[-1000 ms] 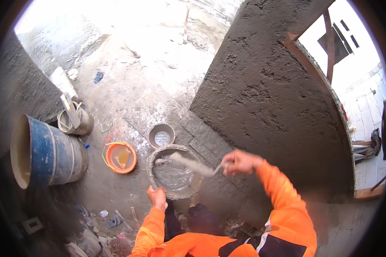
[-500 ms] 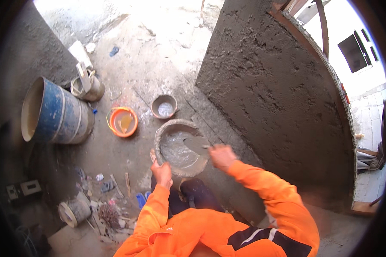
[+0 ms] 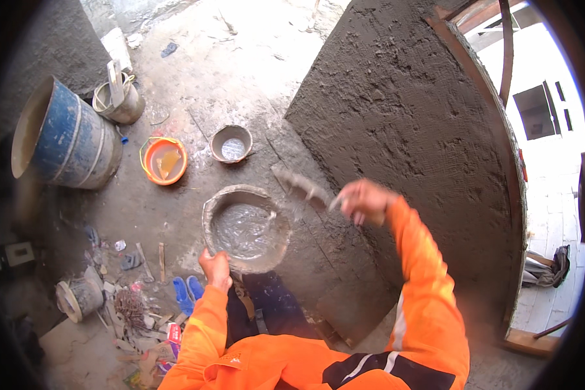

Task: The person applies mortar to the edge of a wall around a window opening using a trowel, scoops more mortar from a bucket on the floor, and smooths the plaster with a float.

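Observation:
My left hand [image 3: 216, 266] grips the near-left rim of a mortar-crusted tub [image 3: 274, 253], with a wet grey mix [image 3: 240, 231] lying inside it. My right hand [image 3: 364, 198] is closed on the handle of a trowel [image 3: 302, 188], whose blurred blade carries grey mortar and is raised to the upper right of the tub, in front of the rough wet-plastered wall [image 3: 383, 104]. Above the tub stand a small grey bucket [image 3: 244, 133] and an orange bucket [image 3: 182, 162] holding murky water and a yellowish object.
A large blue drum [image 3: 71, 149] and a grey bucket [image 3: 127, 110] stand at left. Rubble, a bucket on its side [image 3: 78, 299] and blue slippers [image 3: 183, 296] lie at lower left. A wood-framed opening [image 3: 520, 335] is at right; a dark wall [image 3: 58, 39] rises top left.
Half a second ago the trowel was down inside the tub; it has lifted out to the upper right with my right hand. My left hand still holds the rim.

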A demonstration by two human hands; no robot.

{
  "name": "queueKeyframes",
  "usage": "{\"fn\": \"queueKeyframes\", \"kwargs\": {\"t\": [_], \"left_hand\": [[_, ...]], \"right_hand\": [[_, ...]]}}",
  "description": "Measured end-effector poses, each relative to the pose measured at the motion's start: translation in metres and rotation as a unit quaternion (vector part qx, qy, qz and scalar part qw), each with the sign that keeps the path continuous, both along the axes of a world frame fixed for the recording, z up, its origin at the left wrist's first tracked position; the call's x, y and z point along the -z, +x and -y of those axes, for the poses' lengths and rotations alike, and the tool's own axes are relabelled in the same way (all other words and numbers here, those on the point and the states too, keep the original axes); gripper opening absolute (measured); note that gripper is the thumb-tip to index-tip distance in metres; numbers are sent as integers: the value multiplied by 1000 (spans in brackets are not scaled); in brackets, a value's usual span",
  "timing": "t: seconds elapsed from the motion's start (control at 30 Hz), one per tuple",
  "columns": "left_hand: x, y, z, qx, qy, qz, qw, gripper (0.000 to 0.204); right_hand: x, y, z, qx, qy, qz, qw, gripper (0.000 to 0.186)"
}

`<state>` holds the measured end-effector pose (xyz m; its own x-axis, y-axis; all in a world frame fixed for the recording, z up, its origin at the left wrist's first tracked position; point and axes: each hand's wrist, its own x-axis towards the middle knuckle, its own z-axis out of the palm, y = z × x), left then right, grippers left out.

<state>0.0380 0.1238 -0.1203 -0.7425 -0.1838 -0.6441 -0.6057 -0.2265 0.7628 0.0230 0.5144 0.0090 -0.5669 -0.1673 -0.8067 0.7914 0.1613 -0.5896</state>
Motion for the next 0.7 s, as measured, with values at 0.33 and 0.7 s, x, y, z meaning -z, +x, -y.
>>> {"fn": "queueKeyframes", "kwargs": {"t": [0.33, 0.7], "left_hand": [[-27, 5, 12, 18, -46, -41, 998, 31], [-20, 19, -13, 36, 24, -46, 998, 29]], "right_hand": [[-19, 54, 65, -255, 458, -346, 778, 27], [75, 129, 167, -146, 350, -268, 886, 28]]}}
